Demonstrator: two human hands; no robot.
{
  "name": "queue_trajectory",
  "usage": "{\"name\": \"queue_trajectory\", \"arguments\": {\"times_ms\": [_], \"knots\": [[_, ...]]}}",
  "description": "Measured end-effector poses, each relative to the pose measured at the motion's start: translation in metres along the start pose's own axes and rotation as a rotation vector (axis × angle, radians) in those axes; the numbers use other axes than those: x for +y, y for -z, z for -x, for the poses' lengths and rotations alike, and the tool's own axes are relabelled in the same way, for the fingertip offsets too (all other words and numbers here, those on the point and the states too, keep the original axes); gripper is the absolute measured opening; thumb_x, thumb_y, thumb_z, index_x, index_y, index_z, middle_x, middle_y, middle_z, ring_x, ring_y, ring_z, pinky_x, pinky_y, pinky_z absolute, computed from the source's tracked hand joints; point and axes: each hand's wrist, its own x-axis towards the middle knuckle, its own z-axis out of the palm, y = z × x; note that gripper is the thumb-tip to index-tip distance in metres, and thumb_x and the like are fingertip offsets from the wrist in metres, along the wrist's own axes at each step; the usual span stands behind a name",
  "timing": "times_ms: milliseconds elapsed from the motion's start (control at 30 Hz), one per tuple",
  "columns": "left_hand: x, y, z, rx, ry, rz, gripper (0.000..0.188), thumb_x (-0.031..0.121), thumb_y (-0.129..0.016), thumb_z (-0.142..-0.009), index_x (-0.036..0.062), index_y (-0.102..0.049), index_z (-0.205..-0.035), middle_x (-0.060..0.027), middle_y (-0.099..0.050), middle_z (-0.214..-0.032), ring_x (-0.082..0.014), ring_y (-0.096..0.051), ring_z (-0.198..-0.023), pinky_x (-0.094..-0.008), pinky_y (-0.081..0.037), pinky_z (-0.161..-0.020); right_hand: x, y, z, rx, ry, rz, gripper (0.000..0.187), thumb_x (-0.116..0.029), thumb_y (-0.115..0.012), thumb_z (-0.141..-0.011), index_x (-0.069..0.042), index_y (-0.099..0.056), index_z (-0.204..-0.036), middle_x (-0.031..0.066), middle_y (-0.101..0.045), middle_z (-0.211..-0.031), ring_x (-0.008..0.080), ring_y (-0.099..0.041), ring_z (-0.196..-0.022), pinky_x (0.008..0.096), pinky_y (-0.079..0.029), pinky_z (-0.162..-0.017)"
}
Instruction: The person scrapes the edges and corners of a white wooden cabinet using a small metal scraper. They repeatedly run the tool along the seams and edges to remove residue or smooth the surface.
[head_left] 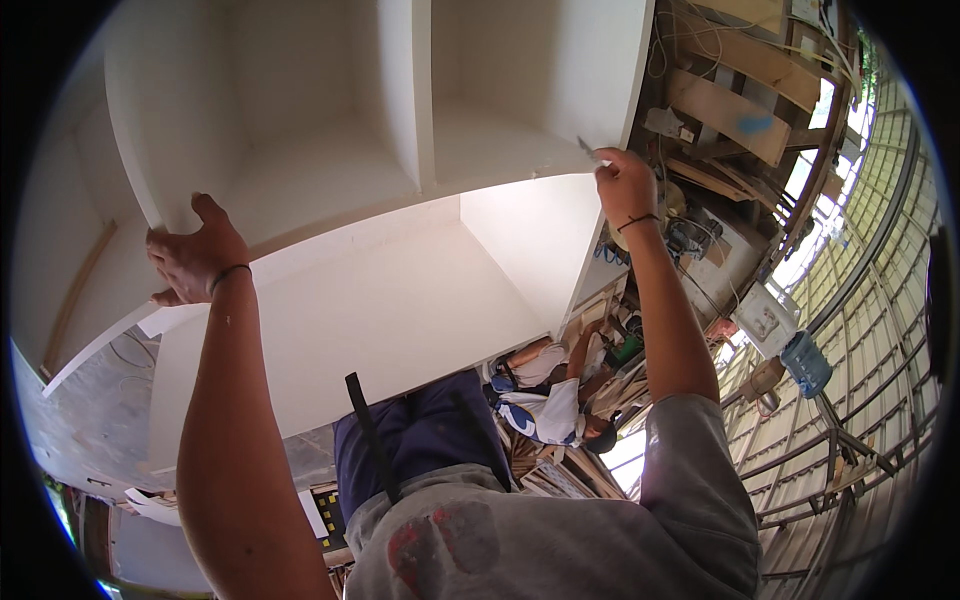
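A white cabinet [425, 120] with open compartments stands in front of me. My left hand [200, 250] rests at the front edge of its shelf, fingers spread, where an upright panel [135, 150] meets the shelf. Toward the right end of the same shelf, my right hand [628, 188] is closed around a small tool with a thin, pointed grey blade [586, 149]. The blade points up and left, close to the shelf's front edge; its handle is hidden in my fingers, so its exact kind is unclear.
Below the shelf is a lower white compartment [350, 310]. A person [545, 410] in a white top is low down behind me, to the right. Wooden boards [725, 115], cables and a power tool [690, 237] crowd the right side. A blue water jug [805, 363] is farther right.
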Motion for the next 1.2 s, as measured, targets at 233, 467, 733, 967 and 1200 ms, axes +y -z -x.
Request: {"name": "queue_trajectory", "arguments": {"times_ms": [233, 467, 733, 967, 1200], "knots": [[0.003, 0.002, 0.001, 0.005, 0.004, -0.007, 0.072, 0.058, -0.054, -0.08, 0.0038, -0.046, -0.126, -0.0068, -0.055, -0.122, -0.0246, -0.054, -0.117, -0.0626, -0.014, -0.109, 0.008, 0.005, -0.003, 0.191, 0.144, 0.484, 0.024, -0.01, -0.058, -0.075, -0.012, -0.069, -0.096, 0.0095, -0.062, -0.095, 0.0312, -0.063, -0.09, 0.043, -0.052, -0.075], [0.0, -0.002, 0.001, 0.024, -0.016, -0.019, 0.072, 0.06, -0.052, -0.081, 0.0041, -0.045, -0.127, -0.0073, -0.054, -0.122, -0.0247, -0.054, -0.118, -0.0628, -0.013, -0.109, -0.017, 0.014, -0.004, -0.107, -0.049, -0.089, 0.027, -0.01, -0.058, -0.076, -0.012, -0.07, -0.099, 0.0122, -0.063, -0.097, 0.0323, -0.064, -0.09, 0.0421, -0.052, -0.077], [0.002, 0.002, 0.001, -0.007, -0.009, -0.028, 0.071, 0.06, -0.051, -0.081, 0.0041, -0.046, -0.125, -0.0075, -0.054, -0.12, -0.0251, -0.055, -0.117, -0.0636, -0.014, -0.108, 0.005, 0.018, -0.012, 0.18, 0.254, 0.567, 0.017, -0.011, -0.059, -0.075, -0.011, -0.069, -0.089, 0.0094, -0.061, -0.093, 0.0296, -0.063, -0.087, 0.0441, -0.052, -0.075], [0.001, -0.002, 0.003, 0.033, -0.017, -0.004, 0.069, 0.059, -0.052, -0.08, 0.0047, -0.047, -0.123, -0.0069, -0.054, -0.118, -0.0253, -0.056, -0.115, -0.0644, -0.014, -0.108, 0.0, 0.024, -0.03, -0.197, -0.027, 0.235, 0.019, -0.01, -0.056, -0.075, -0.008, -0.068, -0.091, 0.0116, -0.066, -0.098, 0.0321, -0.064, -0.095, 0.04, -0.051, -0.082], [0.003, 0.007, 0.004, -0.021, -0.007, 0.025, 0.069, 0.059, -0.053, -0.08, 0.0047, -0.047, -0.122, -0.0074, -0.054, -0.117, -0.0257, -0.055, -0.114, -0.0639, -0.013, -0.109, 0.007, 0.029, -0.013, 0.049, 0.144, 0.41, 0.02, -0.011, -0.056, -0.075, -0.011, -0.069, -0.09, 0.0112, -0.064, -0.097, 0.0314, -0.063, -0.094, 0.0414, -0.049, -0.082]]}}
